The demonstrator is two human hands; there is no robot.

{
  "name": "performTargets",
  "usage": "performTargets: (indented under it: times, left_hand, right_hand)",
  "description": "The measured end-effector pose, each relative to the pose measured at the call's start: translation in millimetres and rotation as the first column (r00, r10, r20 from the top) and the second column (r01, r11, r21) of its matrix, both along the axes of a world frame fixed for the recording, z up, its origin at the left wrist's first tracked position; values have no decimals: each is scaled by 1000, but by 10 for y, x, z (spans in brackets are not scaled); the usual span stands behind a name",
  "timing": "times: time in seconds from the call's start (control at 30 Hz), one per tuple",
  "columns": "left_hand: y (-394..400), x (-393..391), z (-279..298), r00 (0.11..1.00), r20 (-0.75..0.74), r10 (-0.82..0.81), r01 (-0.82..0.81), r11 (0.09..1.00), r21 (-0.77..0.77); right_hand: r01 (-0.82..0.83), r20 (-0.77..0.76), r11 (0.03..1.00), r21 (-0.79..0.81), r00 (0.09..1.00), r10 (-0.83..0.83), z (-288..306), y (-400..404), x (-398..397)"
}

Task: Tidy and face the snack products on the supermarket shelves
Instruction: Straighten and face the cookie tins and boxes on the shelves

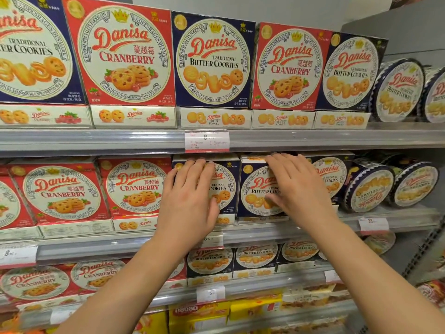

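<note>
1. Snack boxes, head view: two navy butter cookie boxes stood side by side on the middle shelf (240, 233), the left navy box (225, 186) and the right navy box (258, 189).
2. Left hand (190, 201) lay flat on the left navy box front, fingertips reaching over its top edge; grip apart, fingers straight, nothing clamped.
3. Right hand (297, 186) lay flat on the right navy box, fingers straight and together over its upper front; grip apart too.
4. Step in hand, as judged: squaring these two boxes to the shelf front. The right navy box looked turned a little, with a side panel showing.
5. Next move likely called for an even push or pull on both, so fronts line up with the red cranberry boxes (134, 186) to the left.
6. Containers: round tins (368, 189) stood on edge further right on the same shelf; contents unseen. Top shelf (96, 138) carried upright boxes set on flat-lying white packs (214, 118).
7. Price tag (207, 140) hung on the top shelf rail.
</note>
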State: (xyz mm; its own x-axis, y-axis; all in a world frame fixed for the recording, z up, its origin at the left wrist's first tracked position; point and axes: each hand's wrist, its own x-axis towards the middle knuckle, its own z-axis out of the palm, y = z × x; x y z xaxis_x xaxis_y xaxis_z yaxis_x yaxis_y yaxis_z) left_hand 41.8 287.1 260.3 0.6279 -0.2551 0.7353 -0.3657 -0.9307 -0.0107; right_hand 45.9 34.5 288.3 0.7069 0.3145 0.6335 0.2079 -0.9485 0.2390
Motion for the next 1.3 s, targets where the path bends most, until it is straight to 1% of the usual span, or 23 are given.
performTargets:
  times: [0.2, 0.33, 0.53, 0.9, 0.97, 1.03, 1.1, 1.17, 1.2, 1.23, 1.3]
  left_hand:
    - [-37, 1, 3, 999, -5, 33, -33, 999, 11]
    - [-31, 4, 7, 1000, 6, 28, -28, 1000, 13]
    - [-21, -6, -7, 999, 5, 40, -40, 999, 28]
    - [-28, -30, 35, 997, -58, 54, -51, 997, 59]
    - [-14, -87, 37, 998, -67, 20, -16, 998, 60]
    - [21, -168, 24, 998, -60, -33, 35, 998, 46]
    - [93, -266, 36, 993, -28, -113, 112, 992, -49]
    - [187, -333, 115, 978, 71, -198, 206, 969, -138]
    - [232, -343, 173, 968, 132, -215, 234, 962, -144]
    - [275, -334, 234, 960, 182, -212, 238, 962, -132]
    - [352, -274, 343, 960, 232, -154, 179, 980, -89]
  right_hand:
    - [-18, 25, 1000, -10, 1000, 18, -12, -51, 134]
    - [-68, 43, 998, 4, 997, 68, -27, -128, 211]
    - [-48, 23, 999, -12, 999, 48, -1, -123, 277]
    - [-74, 68, 991, -115, 994, 82, 36, -185, 209]
    - [-133, 119, 986, -102, 982, 145, 72, -203, 140]
    - [-241, 260, 968, -74, 932, 252, 79, -229, 33]
    - [-319, 384, 946, -61, 867, 317, 87, -256, -74]
    - [-355, 423, 933, -49, 839, 342, 189, -251, -143]
    - [-361, 438, 932, -42, 831, 342, 272, -241, -156]
    - [-365, 453, 931, -31, 825, 338, 370, -231, -149]
    - [-364, 479, 931, 2, 818, 319, 629, -197, -127]
